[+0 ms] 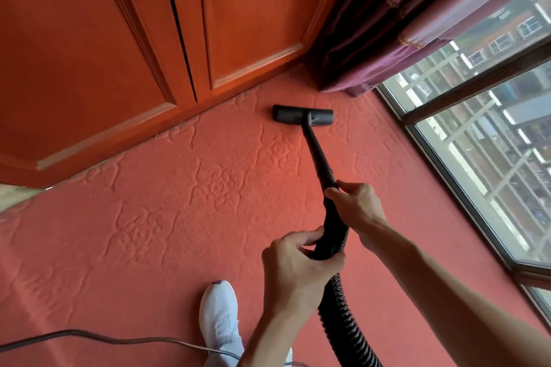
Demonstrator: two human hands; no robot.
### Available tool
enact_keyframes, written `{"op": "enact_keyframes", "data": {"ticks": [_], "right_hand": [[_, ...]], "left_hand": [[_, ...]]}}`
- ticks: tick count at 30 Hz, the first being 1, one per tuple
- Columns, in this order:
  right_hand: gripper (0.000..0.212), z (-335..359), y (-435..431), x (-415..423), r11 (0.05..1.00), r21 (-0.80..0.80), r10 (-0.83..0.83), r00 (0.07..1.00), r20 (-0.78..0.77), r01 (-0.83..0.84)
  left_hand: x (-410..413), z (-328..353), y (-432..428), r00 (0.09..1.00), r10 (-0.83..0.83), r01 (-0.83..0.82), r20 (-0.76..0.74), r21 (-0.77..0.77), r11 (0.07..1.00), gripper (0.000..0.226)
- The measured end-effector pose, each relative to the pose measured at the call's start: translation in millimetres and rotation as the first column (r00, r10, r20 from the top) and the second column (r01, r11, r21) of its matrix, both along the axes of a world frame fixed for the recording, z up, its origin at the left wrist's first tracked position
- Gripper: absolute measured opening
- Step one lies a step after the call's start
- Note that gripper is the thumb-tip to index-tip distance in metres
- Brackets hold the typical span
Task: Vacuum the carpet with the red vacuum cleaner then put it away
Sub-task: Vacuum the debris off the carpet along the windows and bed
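- The right hand [354, 205] grips the black tube [318, 155] of the vacuum at its near end, just where the stiff part meets the ribbed hose [343, 325]; the fingers curl over the top and the thumb wraps round the left side
- The left hand [295, 268] holds the hose lower down, closer to the body, with the thumb above and the fingers curled beneath it, so the hose bends in a short arc between the two hands
- From the right hand the tube slopes forward and down to the flat black vacuum head [302, 114], which sits on the red carpet [149, 217] well ahead of both hands
- The head lies crosswise near the corner where the orange-red cupboard doors [104, 39] meet the purple curtain [387, 24], touching neither
- Below the left hand the hose runs to the bottom edge of the view, to the right of a white shoe [219, 316] planted on the carpet
- A thin grey cord [89, 334] trails over the carpet from the left edge toward the shoe
- The carpet has a raised pattern of curling lines
- A large window [477, 143] with a dark frame runs along the right side, with buildings outside far below
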State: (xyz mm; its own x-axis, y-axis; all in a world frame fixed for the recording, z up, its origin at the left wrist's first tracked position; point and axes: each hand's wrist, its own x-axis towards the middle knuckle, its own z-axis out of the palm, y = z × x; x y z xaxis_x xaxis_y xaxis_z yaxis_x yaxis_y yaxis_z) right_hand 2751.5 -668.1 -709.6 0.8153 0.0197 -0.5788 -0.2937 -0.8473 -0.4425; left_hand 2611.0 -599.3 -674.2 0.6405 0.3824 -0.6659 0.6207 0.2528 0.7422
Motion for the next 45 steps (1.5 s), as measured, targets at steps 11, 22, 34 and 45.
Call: {"op": "enact_keyframes", "data": {"ticks": [11, 22, 34, 45], "right_hand": [[0.021, 71, -117, -40, 0.992, -0.021, -0.127, 0.951, -0.282, 0.126], [0.019, 13, -67, 22, 0.933, 0.203, -0.271, 0.951, -0.147, 0.297], [0.021, -32, -12, 87, 0.923, 0.256, -0.284, 0.957, -0.058, 0.289], [0.013, -34, -18, 54, 0.997, 0.072, -0.005, 1.000, -0.004, 0.006]], "left_hand": [[-38, 69, -78, 0.982, -0.188, 0.188, 0.009, -0.036, 0.981, 0.028], [34, 29, -61, 0.999, -0.028, 0.033, -0.034, 0.139, 0.990, 0.032], [97, -19, -28, 0.996, 0.083, -0.076, -0.030, 0.176, 0.981, 0.035], [64, -10, -19, 0.992, 0.007, -0.009, -0.129, -0.014, 1.000, 0.030]]}}
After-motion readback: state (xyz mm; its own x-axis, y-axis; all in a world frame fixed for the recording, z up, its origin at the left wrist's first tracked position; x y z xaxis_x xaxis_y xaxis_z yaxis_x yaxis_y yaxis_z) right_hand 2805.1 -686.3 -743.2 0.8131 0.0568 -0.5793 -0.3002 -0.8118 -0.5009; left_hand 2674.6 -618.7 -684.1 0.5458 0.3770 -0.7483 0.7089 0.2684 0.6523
